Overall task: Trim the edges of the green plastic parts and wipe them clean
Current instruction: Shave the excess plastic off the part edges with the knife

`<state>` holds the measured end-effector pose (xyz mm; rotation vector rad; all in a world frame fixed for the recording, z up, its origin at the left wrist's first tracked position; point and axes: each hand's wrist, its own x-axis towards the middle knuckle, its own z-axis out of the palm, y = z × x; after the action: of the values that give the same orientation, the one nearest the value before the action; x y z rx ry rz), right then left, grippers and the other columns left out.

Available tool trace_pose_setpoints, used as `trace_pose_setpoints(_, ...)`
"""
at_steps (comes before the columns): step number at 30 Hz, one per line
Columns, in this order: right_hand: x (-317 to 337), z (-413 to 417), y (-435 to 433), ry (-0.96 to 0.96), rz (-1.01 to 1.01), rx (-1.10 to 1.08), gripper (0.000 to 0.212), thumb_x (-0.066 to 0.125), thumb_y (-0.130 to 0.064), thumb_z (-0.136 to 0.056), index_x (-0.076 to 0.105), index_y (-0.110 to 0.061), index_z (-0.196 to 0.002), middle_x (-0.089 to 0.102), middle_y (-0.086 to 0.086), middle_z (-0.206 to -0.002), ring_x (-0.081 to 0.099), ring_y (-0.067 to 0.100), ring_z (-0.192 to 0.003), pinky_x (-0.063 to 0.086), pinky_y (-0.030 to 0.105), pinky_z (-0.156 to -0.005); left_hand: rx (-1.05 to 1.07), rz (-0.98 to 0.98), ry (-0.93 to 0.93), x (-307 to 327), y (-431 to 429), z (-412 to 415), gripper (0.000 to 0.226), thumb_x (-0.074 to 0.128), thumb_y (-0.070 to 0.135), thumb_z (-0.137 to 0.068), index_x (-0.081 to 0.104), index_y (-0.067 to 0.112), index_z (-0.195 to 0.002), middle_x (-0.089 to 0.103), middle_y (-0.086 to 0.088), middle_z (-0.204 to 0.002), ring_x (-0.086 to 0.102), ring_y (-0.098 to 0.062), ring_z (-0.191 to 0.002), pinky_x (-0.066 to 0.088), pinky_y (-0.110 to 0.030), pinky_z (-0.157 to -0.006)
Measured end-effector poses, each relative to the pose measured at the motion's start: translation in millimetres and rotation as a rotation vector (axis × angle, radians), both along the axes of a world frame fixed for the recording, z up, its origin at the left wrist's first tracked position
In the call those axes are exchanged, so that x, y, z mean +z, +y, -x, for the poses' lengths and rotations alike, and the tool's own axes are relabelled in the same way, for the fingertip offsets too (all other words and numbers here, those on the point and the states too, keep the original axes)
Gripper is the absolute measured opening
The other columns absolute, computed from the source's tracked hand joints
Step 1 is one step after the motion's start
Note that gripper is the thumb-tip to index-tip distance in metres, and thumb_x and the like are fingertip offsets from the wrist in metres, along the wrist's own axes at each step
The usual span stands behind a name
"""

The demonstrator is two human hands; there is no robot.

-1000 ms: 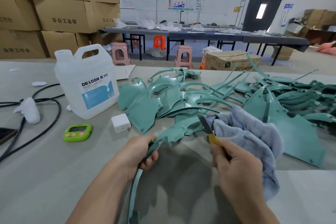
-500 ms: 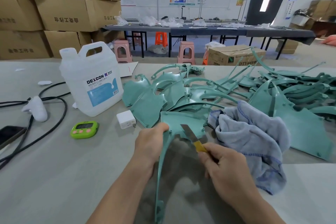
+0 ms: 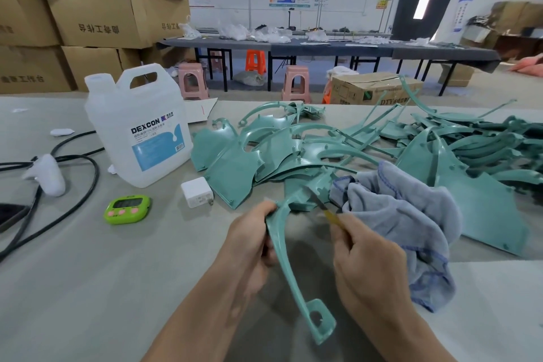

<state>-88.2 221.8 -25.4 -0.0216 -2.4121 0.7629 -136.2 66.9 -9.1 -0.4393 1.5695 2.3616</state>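
Note:
My left hand (image 3: 252, 239) grips a long curved green plastic part (image 3: 289, 261) near its wide upper end; its looped tail points down toward me. My right hand (image 3: 364, 256) holds a yellow-handled knife (image 3: 326, 211), whose blade lies against the part's wide end. A grey-blue cloth (image 3: 411, 214) is draped under and beside my right hand. A pile of green plastic parts (image 3: 293, 156) covers the table behind, spreading to the right.
A white DEXCON jug (image 3: 138, 129) stands at the left with a white charger (image 3: 197, 192) and a green timer (image 3: 127, 209) in front. Black cables (image 3: 73, 185) and a white controller (image 3: 48, 175) lie far left. Cardboard boxes (image 3: 97, 17) are stacked behind.
My left hand has turned the green part so its long arm points down toward me. The knife blade has moved along the part's wide end. The view has shifted slightly.

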Motion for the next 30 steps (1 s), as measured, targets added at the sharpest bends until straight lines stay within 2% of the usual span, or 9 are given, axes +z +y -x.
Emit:
trace_pose_setpoints(4, -4.8, -0.4, -2.7, 0.011, -0.061, 0.055, 0.016, 0.061, -0.024, -0.097, 0.064, -0.022, -0.082, 0.055, -0.008, -0.054, 0.048, 0.010, -0.046, 0.032, 0.022, -0.051, -0.008, -0.012, 0.009, 2.6, 1.1, -1.9, 0.038, 0.052, 0.022, -0.100, 0.050, 0.013, -0.063, 0.029, 0.000, -0.046, 0.025, -0.012, -0.036, 0.014, -0.027, -0.047)
trace_pose_setpoints(9, -7.3, 4.3, 3.0, 0.130, -0.019, -0.043, 0.020, 0.065, -0.018, -0.096, 0.060, -0.020, -0.077, 0.053, -0.009, -0.054, 0.045, 0.012, -0.048, 0.031, 0.024, -0.050, -0.110, -0.105, -0.020, 5.1, -4.3, -3.2, 0.052, 0.047, 0.023, -0.102, 0.041, 0.019, -0.050, 0.024, 0.001, -0.048, 0.021, -0.012, -0.034, 0.016, -0.022, -0.038)
trace_pose_setpoints(14, -10.5, 6.6, 3.8, 0.211, -0.032, 0.102, 0.012, 0.060, -0.023, -0.098, 0.068, -0.017, -0.090, 0.066, -0.005, -0.067, 0.058, 0.012, -0.057, 0.044, 0.026, -0.057, -0.271, -0.202, -0.137, 8.8, -12.7, -0.8, 0.050, 0.045, 0.027, -0.099, 0.039, 0.019, -0.050, 0.025, 0.005, -0.039, 0.023, -0.011, -0.031, 0.022, -0.020, -0.031)
trace_pose_setpoints(18, -3.1, 10.1, 10.1, 0.200, -0.005, 0.170, 0.024, 0.055, -0.031, -0.100, 0.076, -0.020, -0.104, 0.075, -0.008, -0.083, 0.067, 0.009, -0.070, 0.051, 0.027, -0.065, -0.339, -0.223, -0.164, 9.0, -20.4, 3.2, 0.035, 0.054, 0.021, -0.081, 0.040, 0.020, -0.050, 0.026, 0.006, -0.038, 0.025, -0.011, -0.030, 0.021, -0.020, -0.030)
trace_pose_setpoints(21, -2.4, 9.3, 9.7, 0.203, -0.021, 0.183, 0.021, 0.063, -0.023, -0.096, 0.079, -0.017, -0.109, 0.078, -0.007, -0.091, 0.070, 0.008, -0.079, 0.052, 0.024, -0.075, -0.369, -0.246, -0.136, 8.7, -24.6, 2.7, 0.029, 0.061, 0.020, -0.069, 0.039, 0.021, -0.049, 0.025, 0.008, -0.038, 0.023, -0.009, -0.031, 0.020, -0.019, -0.030)
trace_pose_setpoints(24, 0.1, 9.5, 12.5, 0.231, 0.008, 0.179, 0.020, 0.065, -0.023, -0.098, 0.079, -0.013, -0.108, 0.077, -0.009, -0.086, 0.064, 0.000, -0.084, 0.046, 0.005, -0.074, -0.407, -0.271, -0.127, 7.3, -26.2, 1.3, 0.029, 0.067, 0.021, -0.062, 0.040, 0.021, -0.050, 0.025, 0.009, -0.037, 0.025, -0.008, -0.031, 0.019, -0.019, -0.030)
trace_pose_setpoints(25, 1.0, 9.5, 14.4, 0.249, 0.021, 0.167, 0.020, 0.065, -0.024, -0.098, 0.079, -0.012, -0.107, 0.075, -0.010, -0.081, 0.063, 0.001, -0.081, 0.045, 0.004, -0.071, -0.422, -0.258, -0.130, 6.5, -25.9, 1.2, 0.029, 0.064, 0.023, -0.066, 0.040, 0.021, -0.051, 0.025, 0.009, -0.038, 0.025, -0.008, -0.031, 0.018, -0.019, -0.030)
trace_pose_setpoints(28, 2.3, 9.2, 20.3, 0.300, 0.053, 0.126, 0.016, 0.063, -0.023, -0.100, 0.078, -0.018, -0.104, 0.069, -0.010, -0.070, 0.060, 0.009, -0.062, 0.047, 0.019, -0.060, -0.458, -0.251, -0.143, 5.0, -25.2, 2.5, 0.029, 0.059, 0.028, -0.072, 0.041, 0.021, -0.051, 0.025, 0.009, -0.037, 0.026, -0.007, -0.030, 0.017, -0.018, -0.031)
trace_pose_setpoints(30, 2.6, 8.1, 22.5, 0.330, 0.041, 0.117, 0.015, 0.060, -0.023, -0.100, 0.075, -0.021, -0.100, 0.064, -0.009, -0.066, 0.057, 0.011, -0.060, 0.044, 0.024, -0.058, -0.474, -0.270, -0.144, 5.7, -25.4, 2.6, 0.029, 0.060, 0.028, -0.071, 0.042, 0.021, -0.050, 0.025, 0.009, -0.036, 0.026, -0.007, -0.029, 0.016, -0.018, -0.031)
